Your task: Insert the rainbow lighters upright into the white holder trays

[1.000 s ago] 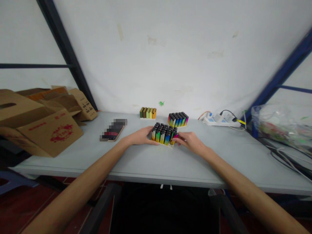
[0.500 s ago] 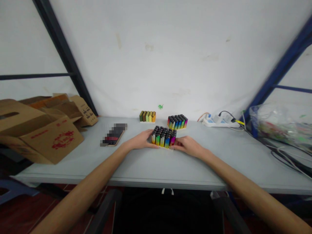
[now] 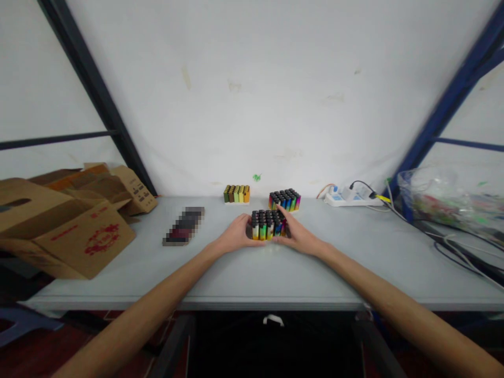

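— Head view: what do your hands hold?
— Your left hand (image 3: 237, 235) and right hand (image 3: 301, 237) clasp the front pack of lighters (image 3: 268, 224) from either end, thumbs along its near face; it is mid-table, upright, black tops up, and whether it is lifted you cannot tell
— Which other containers lie about you?
— Behind it, by the wall, you have a white tray (image 3: 237, 203) of green-to-orange lighters and a rainbow pack (image 3: 284, 201). To your left stands an open cardboard box (image 3: 88, 239); to your right, a clear plastic bag (image 3: 441, 184), its contents too blurred to name
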Demonstrator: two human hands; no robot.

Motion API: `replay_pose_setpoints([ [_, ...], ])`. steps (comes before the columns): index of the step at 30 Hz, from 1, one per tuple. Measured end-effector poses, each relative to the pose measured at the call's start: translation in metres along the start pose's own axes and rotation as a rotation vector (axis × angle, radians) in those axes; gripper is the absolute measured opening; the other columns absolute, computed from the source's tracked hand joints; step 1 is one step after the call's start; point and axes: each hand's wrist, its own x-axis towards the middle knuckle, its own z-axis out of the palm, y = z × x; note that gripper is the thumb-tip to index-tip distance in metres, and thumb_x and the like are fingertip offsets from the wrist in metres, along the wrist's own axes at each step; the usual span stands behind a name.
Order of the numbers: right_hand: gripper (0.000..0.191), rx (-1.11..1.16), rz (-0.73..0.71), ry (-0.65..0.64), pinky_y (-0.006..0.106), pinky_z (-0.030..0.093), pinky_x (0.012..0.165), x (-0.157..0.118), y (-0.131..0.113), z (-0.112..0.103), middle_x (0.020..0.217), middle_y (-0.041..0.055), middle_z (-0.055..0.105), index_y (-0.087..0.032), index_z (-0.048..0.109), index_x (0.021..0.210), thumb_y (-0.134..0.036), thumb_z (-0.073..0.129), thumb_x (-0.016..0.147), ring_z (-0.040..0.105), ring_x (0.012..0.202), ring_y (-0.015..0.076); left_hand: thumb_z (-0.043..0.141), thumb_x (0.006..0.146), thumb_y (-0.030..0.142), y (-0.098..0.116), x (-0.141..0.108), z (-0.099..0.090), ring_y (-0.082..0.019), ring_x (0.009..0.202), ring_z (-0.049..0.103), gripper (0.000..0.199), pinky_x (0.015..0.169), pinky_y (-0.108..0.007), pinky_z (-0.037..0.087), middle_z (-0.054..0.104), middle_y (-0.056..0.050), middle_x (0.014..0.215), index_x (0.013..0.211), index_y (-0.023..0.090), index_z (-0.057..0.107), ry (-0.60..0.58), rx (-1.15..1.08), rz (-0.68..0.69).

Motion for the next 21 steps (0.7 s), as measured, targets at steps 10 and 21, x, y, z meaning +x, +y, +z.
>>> replay_pose_setpoints([
  [10,0.067,0.004,0.228,0.373,0.05,0.03,0.125,0.001,0.021,-0.029,0.143,0.0159,0.056,-0.022,0.054,0.148,-0.067,0.044,0.099,0.05,0.139,0.0286,0.082,0.057,0.077,0.023,0.037,0.051,-0.032,0.1,0.063,0.075,0.092,-0.043,0.052,0.064,-0.011,0.102,0.098,0.017,0.064,0.048,0.05,-0.059],
  [21,0.072,0.904,0.728,0.574,0.051,0.055,0.102,0.05,0.07,-0.039,0.129,0.0108,0.071,-0.028,0.055,0.137,-0.08,0.031,0.092,0.07,0.118,0.0297,0.092,0.066,0.043,0.051,0.053,0.077,-0.037,0.141,0.05,0.121,0.116,-0.05,0.04,0.048,-0.023,0.154,0.159,0.014,0.02,0.146,-0.198,-0.076],
])
